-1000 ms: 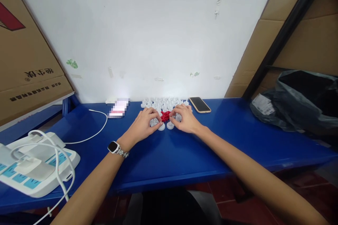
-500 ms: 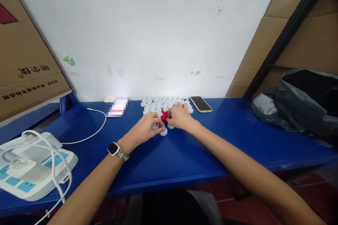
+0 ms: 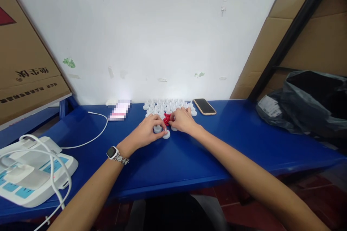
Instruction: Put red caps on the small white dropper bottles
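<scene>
- White cap (image 3: 166,134): located on the blue table (image 3: 173,166), at the near side of the group, in front of the red pieces (image 3: 166,119).
- Left hand (image 3: 148,130): thumb and forefinger drawn narrow, gripping the cap's upper part.
- Right hand (image 3: 184,121): fingers bent, tips close together at the edge of the red pieces; whether one is held cannot be told.
- Obstructions: the left hand partly covers a second cap (image 3: 157,129); the right hand partly covers a third cap (image 3: 174,129) and some of the rear caps (image 3: 151,109).
- Rear caps: grouped beyond both hands, near the wall (image 3: 162,36).
- Phone (image 3: 205,107): lies just right of the rear caps.
- Table, left: white cable (image 3: 94,138) and power strip (image 3: 65,177), well apart from the caps.
- Table, right: dark plastic bag (image 3: 295,104), well apart from the phone.
</scene>
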The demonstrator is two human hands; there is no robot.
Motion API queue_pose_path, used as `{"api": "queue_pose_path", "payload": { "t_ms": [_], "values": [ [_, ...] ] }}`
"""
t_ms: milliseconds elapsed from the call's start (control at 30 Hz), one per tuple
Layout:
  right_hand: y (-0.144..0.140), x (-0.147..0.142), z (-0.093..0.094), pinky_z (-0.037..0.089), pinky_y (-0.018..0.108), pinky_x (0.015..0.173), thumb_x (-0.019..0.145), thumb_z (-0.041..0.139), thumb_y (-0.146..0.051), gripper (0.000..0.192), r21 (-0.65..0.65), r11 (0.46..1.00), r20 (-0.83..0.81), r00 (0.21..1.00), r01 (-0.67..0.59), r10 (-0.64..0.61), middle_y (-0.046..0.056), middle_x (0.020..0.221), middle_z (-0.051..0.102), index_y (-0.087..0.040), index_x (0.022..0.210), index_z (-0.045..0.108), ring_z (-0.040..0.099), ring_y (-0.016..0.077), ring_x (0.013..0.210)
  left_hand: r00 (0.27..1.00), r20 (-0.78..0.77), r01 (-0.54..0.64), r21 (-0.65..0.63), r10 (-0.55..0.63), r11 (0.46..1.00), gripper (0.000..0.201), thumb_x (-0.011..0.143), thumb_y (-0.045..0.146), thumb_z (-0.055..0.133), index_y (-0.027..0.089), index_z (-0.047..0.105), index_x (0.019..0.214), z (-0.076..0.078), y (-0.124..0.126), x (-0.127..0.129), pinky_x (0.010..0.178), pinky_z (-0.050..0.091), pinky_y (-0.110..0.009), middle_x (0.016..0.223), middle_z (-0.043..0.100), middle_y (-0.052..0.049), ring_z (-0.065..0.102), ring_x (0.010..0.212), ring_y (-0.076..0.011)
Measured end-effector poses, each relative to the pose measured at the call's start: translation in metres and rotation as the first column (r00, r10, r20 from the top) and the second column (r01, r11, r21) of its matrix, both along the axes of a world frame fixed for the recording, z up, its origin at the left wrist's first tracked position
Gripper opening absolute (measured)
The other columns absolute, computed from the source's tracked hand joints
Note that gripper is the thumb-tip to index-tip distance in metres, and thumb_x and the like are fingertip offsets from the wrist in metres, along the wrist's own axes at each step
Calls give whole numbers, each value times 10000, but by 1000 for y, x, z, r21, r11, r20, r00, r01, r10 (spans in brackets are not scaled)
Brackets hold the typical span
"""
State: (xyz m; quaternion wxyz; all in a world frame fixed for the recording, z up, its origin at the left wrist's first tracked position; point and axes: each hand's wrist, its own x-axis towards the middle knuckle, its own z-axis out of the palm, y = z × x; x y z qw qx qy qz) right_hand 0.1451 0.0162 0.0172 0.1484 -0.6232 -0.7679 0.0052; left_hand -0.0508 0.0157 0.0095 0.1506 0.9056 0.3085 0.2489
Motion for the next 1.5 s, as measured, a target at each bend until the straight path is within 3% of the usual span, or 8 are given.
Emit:
{"api": "queue_pose_path", "payload": {
  "t_ms": [200, 367, 600, 867, 1067, 1167, 1300, 1500],
  "values": [
    [1, 3, 1, 272, 420, 885, 780, 631, -262, 152, -29, 1000, -57, 998, 3, -5, 104, 813, 692, -190, 713, 747, 529, 290, 980, 998, -57, -16, -77, 12, 997, 235, 877, 464, 634, 252, 727, 919, 5, 0, -5, 835, 427, -360, 946, 596, -39, 545, 920, -214],
    [-3, 14, 0, 365, 373, 853, 815, 615, -290, 145, 97, 993, -275, 957, -70, 94, 82, 929, 699, -186, 823, 716, 568, 236, 945, 997, -70, -1, -144, -9, 990, 220, 875, 434, 642, 242, 741, 914, 6, -3, -1, 798, 424, -331, 923, 590, -40, 556, 879, -199],
    [-24, 18, 2, 484, 271, 663, 809, 664, -271, 149, 44, 949, -741, 627, -313, 241, 47, 831, 718, -159, 908, 659, 632, 143, 711, 997, -78, -33, -163, 21, 986, 246, 845, 447, 670, 219, 739, 908, 5, -4, 3, 780, 420, -326, 917, 599, -40, 564, 856, -198],
    [-40, 15, -3, 429, 266, 632, 902, 593, -362, 230, 119, 937, -708, 633, -329, 312, 34, 851, 721, -182, 906, 737, 548, 121, 669, 988, -143, -65, -57, 56, 996, 487, 701, 666, 725, 256, 728, 964, 4, -6, 0, 812, 415, -370, 962, 588, -41, 544, 905, -239],
    [-41, 12, -5, 439, 277, 660, 892, 616, -380, 220, 173, 940, -712, 622, -295, 327, 31, 879, 707, -193, 895, 731, 539, 123, 686, 994, -105, -17, -9, 16, 1000, 361, 792, 565, 689, 234, 702, 936, 3, -9, 3, 873, 420, -391, 1025, 595, -57, 543, 977, -249],
    [-39, 12, -6, 462, 283, 686, 881, 632, -402, 232, 202, 950, -777, 552, -239, 304, 39, 902, 713, -192, 922, 721, 585, 138, 729, 1000, 30, -3, -59, 4, 998, 330, 850, 491, 648, 247, 656, 1073, 8, -11, 2, 882, 433, -360, 1073, 622, -45, 558, 999, -227],
    [-37, 11, -9, 476, 292, 687, 865, 653, -436, 261, 237, 953, -853, 430, -188, 296, 42, 873, 710, -189, 929, 708, 621, 157, 749, 994, 100, -26, -214, 48, 977, 367, 926, 488, 536, 247, 590, 1198, 12, -13, 4, 701, 444, -302, 975, 643, -20, 564, 760, -162],
    [-33, 6, -12, 467, 285, 639, 794, 721, -481, 311, 202, 964, -934, 261, -173, 242, 33, 776, 687, -183, 878, 696, 601, 148, 681, 985, 126, -77, -289, 118, 954, 382, 1010, 526, 308, 233, 509, 1152, 9, -19, 10, 701, 418, -319, 763, 568, 17, 543, 712, -171]
  ]
}}
